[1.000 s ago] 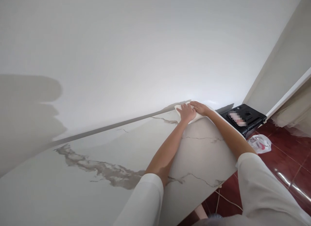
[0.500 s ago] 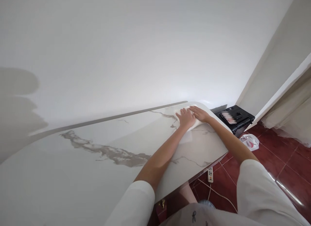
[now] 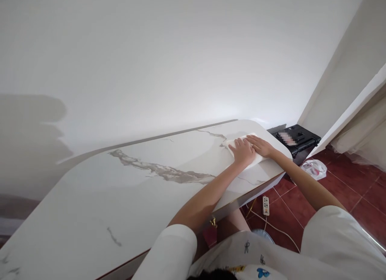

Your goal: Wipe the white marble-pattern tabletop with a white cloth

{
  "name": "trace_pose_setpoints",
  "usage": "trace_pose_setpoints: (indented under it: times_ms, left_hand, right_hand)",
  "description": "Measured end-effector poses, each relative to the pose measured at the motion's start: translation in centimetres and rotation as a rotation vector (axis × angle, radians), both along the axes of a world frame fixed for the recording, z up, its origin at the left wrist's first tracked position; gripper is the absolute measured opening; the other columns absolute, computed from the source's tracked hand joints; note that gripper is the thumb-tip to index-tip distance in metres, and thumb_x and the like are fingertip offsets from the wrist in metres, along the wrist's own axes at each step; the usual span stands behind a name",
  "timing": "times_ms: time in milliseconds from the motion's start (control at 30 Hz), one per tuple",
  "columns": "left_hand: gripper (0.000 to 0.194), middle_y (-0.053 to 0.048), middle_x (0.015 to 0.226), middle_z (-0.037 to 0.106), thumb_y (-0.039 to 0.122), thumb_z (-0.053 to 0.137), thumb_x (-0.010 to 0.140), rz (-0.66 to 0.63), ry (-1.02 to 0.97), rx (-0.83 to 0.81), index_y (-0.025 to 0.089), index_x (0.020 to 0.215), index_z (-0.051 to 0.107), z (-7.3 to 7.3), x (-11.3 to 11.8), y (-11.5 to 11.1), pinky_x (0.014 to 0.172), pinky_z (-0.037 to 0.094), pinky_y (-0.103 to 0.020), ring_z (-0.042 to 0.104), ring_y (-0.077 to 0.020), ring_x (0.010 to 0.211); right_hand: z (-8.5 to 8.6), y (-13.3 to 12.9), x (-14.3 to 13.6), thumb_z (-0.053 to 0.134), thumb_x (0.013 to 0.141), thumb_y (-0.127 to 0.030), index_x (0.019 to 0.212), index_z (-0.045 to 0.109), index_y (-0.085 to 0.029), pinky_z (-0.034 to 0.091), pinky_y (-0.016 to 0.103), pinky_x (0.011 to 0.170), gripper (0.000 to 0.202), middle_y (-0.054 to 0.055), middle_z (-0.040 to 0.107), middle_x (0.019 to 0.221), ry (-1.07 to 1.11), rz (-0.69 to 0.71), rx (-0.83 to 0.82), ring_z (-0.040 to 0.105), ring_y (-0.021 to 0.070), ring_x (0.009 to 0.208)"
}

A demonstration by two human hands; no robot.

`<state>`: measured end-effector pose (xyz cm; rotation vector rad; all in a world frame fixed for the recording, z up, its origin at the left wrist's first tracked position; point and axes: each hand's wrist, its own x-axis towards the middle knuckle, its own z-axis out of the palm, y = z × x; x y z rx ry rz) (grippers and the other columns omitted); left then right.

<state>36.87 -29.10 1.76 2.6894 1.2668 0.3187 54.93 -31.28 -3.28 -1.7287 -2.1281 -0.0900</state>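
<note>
The white marbled tabletop (image 3: 99,199) stretches from the left side of the view, with a grey-brown vein (image 3: 169,173) running across its middle. Near the tabletop's right end, the left hand (image 3: 243,151) rests palm down, its fingers extended and slightly spread, not curled around anything. Under it lies a white cloth (image 3: 257,160), flat on the tabletop and set in from the rounded far right corner. The cloth is directly beneath the left fingers and palm, and shows beyond them on both sides; the hands cover too much of it to tell its long axis. The right hand (image 3: 261,146) lies just beside the left, its fingers straight and close together, pointing left over the cloth's far right part. Both hands are at the cloth, the left more nearly over its middle.

Below the tabletop's near right edge is a power strip (image 3: 265,206). Beyond its right end are a black case (image 3: 306,137) and, on the floor, a plastic bag (image 3: 315,170).
</note>
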Motion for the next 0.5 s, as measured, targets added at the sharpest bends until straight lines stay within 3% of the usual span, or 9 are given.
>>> trace_pose_setpoints:
  times_ms: [300, 500]
  left_hand:
    - [0.058, -0.019, 0.157, 0.035, 0.032, 0.024, 0.097, -0.039, 0.028, 0.002, 0.009, 0.149, 0.037, 0.4, -1.9, -3.6, 0.115, 0.026, -0.063, 0.029, -0.0326, 0.145]
    - [0.059, -0.019, 0.158, 0.033, 0.033, 0.024, 0.098, -0.072, 0.037, -0.004, 0.008, 0.15, 0.035, 0.6, -2.1, -5.5, 0.115, 0.025, -0.064, 0.027, -0.034, 0.146]
  right_hand:
    - [1.1, -4.6, -3.1, 0.026, 0.102, -0.042, 0.15, 0.042, -0.022, 0.026, 0.047, 0.124, 0.054, 0.004, 0.04, 0.156, -0.005, -0.075, -0.068, 0.033, 0.0243, 0.146]
    - [2.0, -7.0, -3.4, 0.027, 0.101, -0.04, 0.151, 0.04, -0.022, 0.026, 0.05, 0.124, 0.054, 0.004, 0.038, 0.157, 0.017, -0.102, -0.114, 0.03, 0.0255, 0.148]
